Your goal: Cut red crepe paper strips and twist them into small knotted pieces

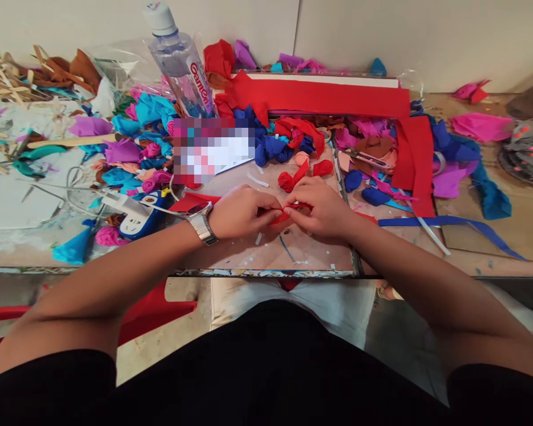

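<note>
Both hands meet over the work table, just in front of my body. My left hand, with a metal watch on its wrist, pinches a small piece of red crepe-like material between thumb and fingertips. Close against it, my right hand grips the same red piece, its fingers curled. Part of the piece is hidden by the fingers. Rolled red rosettes lie just beyond my hands. A flat red strip emerges behind my left wrist.
A water bottle stands at the back left beside a partly blurred phone. A white-and-blue power strip with cables lies left. A utility knife rests among colourful scraps on the right. Long red sheets lie behind, wooden sticks far left.
</note>
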Available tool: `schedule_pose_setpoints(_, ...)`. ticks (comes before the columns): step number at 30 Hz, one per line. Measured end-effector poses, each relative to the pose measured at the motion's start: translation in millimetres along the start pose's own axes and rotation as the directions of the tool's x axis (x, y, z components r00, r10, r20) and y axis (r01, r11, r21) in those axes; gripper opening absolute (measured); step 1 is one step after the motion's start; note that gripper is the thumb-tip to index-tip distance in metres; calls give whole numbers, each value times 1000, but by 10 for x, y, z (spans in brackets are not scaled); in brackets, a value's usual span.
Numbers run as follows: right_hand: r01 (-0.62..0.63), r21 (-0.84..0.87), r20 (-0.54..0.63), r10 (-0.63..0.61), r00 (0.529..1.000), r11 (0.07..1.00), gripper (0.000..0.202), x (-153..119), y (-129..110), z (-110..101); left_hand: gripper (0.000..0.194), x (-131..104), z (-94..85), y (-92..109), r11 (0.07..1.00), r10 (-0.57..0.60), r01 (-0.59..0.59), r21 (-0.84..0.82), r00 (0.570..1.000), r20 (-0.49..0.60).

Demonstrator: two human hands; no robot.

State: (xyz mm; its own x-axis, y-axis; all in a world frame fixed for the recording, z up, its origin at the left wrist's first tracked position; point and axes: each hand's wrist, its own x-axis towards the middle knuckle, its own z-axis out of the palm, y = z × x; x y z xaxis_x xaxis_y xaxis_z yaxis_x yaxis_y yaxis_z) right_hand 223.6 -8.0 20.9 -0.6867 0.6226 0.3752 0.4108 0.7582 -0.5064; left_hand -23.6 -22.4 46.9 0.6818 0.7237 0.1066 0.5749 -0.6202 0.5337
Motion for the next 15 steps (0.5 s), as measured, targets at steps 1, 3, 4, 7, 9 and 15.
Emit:
schedule_pose_setpoints(1, -2, 2, -7, 2, 1000, 1000, 11, 1, 1, 4, 29, 2, -10, 6, 1000, -1, 1, -11, 1000, 7)
schedule_pose_setpoints(3, -13, 10, -29, 13, 999, 1000, 9, 4, 6, 12, 28, 7, -31, 10, 1000, 0, 0, -28, 1000, 15)
schedule_pose_setpoints(4, -17, 15, -39, 18, 999, 1000, 9, 4, 11, 15, 27, 9, -41, 7, 999, 2, -2, -32, 1000, 16)
schedule_pose_setpoints(7, -34, 25, -52, 35, 998, 999, 8, 4, 29, 18, 24, 14, -60, -18, 999, 4, -3, -35, 1000, 12)
schedule_pose_setpoints(9, -43, 28, -62, 44, 997, 999, 7, 4, 38, 18, 25, 16, -63, -37, 999, -3, 4, -36, 1000, 9)
schedule_pose_setpoints(15, -62, 24, -113, 65, 991, 998, 9, 16, 70, 9, 25, 22, -62, -88, 992, -86, 91, 87, 995, -59)
